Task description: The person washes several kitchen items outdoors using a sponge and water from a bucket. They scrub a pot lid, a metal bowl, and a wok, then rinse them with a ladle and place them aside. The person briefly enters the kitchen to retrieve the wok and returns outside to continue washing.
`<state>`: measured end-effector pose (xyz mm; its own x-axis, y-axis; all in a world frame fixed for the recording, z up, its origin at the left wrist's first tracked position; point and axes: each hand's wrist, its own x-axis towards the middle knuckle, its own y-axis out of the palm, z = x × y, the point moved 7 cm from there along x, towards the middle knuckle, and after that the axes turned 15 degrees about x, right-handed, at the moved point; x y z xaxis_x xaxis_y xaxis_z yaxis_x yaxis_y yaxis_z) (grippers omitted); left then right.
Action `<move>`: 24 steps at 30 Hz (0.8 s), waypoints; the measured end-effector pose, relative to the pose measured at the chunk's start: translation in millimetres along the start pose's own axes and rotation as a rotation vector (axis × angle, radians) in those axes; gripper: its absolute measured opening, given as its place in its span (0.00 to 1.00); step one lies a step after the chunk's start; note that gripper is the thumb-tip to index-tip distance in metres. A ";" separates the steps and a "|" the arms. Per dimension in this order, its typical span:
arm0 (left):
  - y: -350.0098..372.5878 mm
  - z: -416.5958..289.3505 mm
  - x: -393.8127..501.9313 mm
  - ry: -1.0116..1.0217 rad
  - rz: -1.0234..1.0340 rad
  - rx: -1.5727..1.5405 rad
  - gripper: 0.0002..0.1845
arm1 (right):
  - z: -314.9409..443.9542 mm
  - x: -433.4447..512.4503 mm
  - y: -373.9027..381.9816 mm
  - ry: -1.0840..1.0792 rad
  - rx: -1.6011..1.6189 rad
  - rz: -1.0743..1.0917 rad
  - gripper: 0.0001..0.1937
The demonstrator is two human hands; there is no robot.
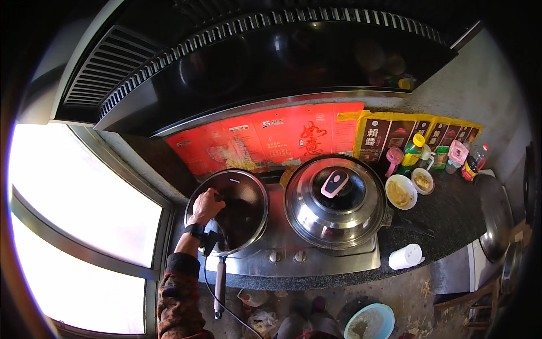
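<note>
My left hand (207,207) is at the middle of a dark glass lid (241,212) with a metal rim, its fingers closed around the lid's knob. The lid lies over a pan on the left burner, and the pan's long handle (220,286) sticks out towards me past the counter edge. A strapped device (205,237) sits on my left wrist, with a cable trailing down. My right hand is out of view. To the right, a domed stainless steel lid (296,203) with a pink and black handle (334,183) covers a wok on the other burner.
The steel gas stove (338,262) has two knobs. Right of it are a white bowl of food (401,192), a small food tub (422,181), sauce bottles (412,152) and a white paper roll (405,257). A range hood (271,59) hangs above; a blue basin (389,322) stands on the floor.
</note>
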<state>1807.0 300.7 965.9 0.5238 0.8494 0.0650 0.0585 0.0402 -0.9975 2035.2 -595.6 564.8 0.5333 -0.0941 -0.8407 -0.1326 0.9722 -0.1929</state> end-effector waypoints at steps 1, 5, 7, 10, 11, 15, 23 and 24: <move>1.6 -1.8 3.2 0.013 -0.010 0.033 0.24 | 3.0 1.3 2.0 0.005 -0.004 -0.001 0.15; 7.0 -4.4 13.7 0.017 0.009 0.096 0.24 | 10.4 0.9 6.6 0.025 -0.020 0.002 0.14; 8.2 -5.5 16.1 0.013 0.020 0.098 0.24 | 13.7 -1.4 8.0 0.027 -0.021 -0.002 0.14; 8.1 -8.1 15.6 0.022 0.023 0.100 0.24 | 16.9 -6.3 9.4 0.036 -0.023 -0.005 0.13; 8.4 -9.1 15.0 0.028 0.025 0.090 0.24 | 16.9 -8.4 9.5 0.040 -0.021 -0.005 0.12; 10.2 -10.3 15.2 0.021 0.015 0.092 0.24 | 13.7 -16.1 5.5 0.048 -0.009 -0.013 0.11; 8.3 -11.0 14.1 0.126 0.053 0.215 0.28 | 11.8 -50.0 8.1 0.090 0.043 0.029 0.09; 5.2 -10.9 13.6 0.130 0.066 0.201 0.30 | 19.0 -57.3 17.8 0.093 0.048 0.058 0.09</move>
<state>1823.7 306.7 961.9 0.6268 0.7791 -0.0106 -0.1430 0.1016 -0.9845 2018.2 -568.8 619.2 0.4458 -0.0547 -0.8934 -0.1200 0.9855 -0.1203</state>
